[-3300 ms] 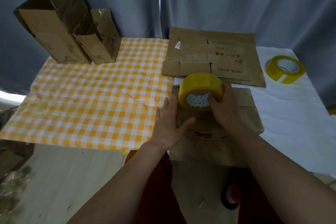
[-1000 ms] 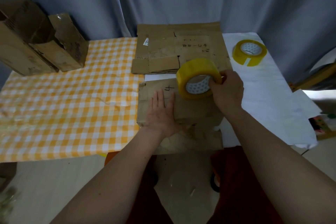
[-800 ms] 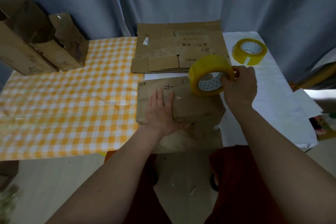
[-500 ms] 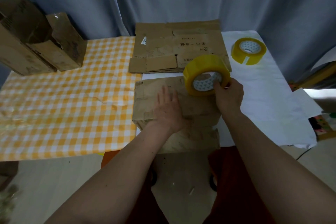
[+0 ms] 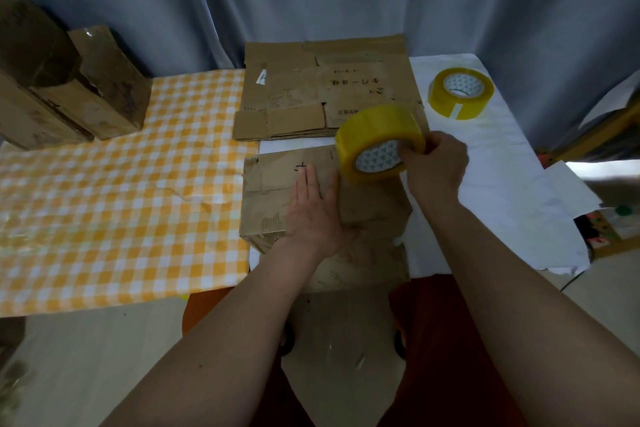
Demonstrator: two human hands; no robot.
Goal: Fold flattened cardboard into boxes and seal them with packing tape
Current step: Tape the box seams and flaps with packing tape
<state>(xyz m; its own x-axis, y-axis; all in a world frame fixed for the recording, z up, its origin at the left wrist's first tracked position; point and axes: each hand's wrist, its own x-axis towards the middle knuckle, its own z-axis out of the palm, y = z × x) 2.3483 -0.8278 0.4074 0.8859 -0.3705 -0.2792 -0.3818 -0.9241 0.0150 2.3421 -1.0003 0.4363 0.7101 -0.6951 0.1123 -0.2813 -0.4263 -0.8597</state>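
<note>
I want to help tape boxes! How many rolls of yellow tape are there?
2. One tape roll is held in the right hand above the box; the other roll lies on the white sheet, far right.

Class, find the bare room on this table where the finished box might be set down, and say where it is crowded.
Free: the checked cloth between the standing boxes and the box being taped; the white sheet right of the right hand, below the spare tape roll. Crowded: the middle, with flat cardboard, held tape roll and left hand.
</note>
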